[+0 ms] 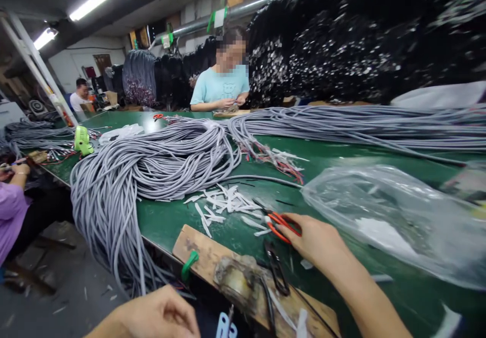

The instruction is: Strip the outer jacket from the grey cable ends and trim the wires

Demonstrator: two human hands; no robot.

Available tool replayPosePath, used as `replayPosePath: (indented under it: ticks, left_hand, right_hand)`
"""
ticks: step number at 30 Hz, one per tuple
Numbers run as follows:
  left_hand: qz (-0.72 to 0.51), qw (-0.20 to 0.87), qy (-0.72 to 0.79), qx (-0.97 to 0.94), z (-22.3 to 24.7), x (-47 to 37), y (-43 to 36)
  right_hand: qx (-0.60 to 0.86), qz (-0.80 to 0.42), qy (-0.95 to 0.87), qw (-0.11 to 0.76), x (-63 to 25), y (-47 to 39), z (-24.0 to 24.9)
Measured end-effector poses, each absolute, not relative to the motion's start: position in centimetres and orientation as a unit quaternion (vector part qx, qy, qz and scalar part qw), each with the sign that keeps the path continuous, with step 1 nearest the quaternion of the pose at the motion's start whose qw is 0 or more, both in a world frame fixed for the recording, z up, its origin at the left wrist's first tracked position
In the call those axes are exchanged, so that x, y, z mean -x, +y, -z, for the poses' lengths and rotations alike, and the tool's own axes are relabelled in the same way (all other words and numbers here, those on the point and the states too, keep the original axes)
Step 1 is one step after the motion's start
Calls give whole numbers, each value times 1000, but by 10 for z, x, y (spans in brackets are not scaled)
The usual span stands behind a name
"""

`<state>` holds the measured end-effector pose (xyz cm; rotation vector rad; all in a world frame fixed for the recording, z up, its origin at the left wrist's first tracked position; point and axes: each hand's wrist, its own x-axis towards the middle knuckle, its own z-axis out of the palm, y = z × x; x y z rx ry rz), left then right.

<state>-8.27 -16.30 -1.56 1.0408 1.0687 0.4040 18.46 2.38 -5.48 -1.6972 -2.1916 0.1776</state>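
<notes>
My right hand (319,242) grips a pair of scissors (280,225) by the orange handles; the dark blades point left, towards scattered white strips (228,199) on the green table. At the lower edge, my left hand (163,312) is curled, its fingers folded so that anything in them is hidden. Between the two hands lies a wooden board (201,247), bearing a grimy lump (237,280) with a pale front. A black-handled tool (276,269) rests beside it. Grey cables (178,161) are bundled beyond the strips, with many draping over the table's near edge.
A clear plastic bag (379,211) spreads over the right side. More grey cables (360,125) run along the back. A green fan (82,140) stands at left. Across the table sits a person in a light blue shirt (222,85); another in purple (13,216) is at left.
</notes>
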Motion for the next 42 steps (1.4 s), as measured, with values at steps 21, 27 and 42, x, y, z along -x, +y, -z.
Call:
replayPosePath:
  ticks: [21, 27, 42]
  left_hand:
    - [-161, 56, 637, -752, -16, 123, -23]
    - [-128, -11, 672, -729, 13, 111, 19]
    - [-209, 76, 665, -713, 8, 112, 54]
  right_hand:
    - [452, -166, -875, 56, -180, 9, 33]
    - [433, -171, -883, 65, -176, 5, 34]
    - [492, -191, -815, 241, -160, 16, 40]
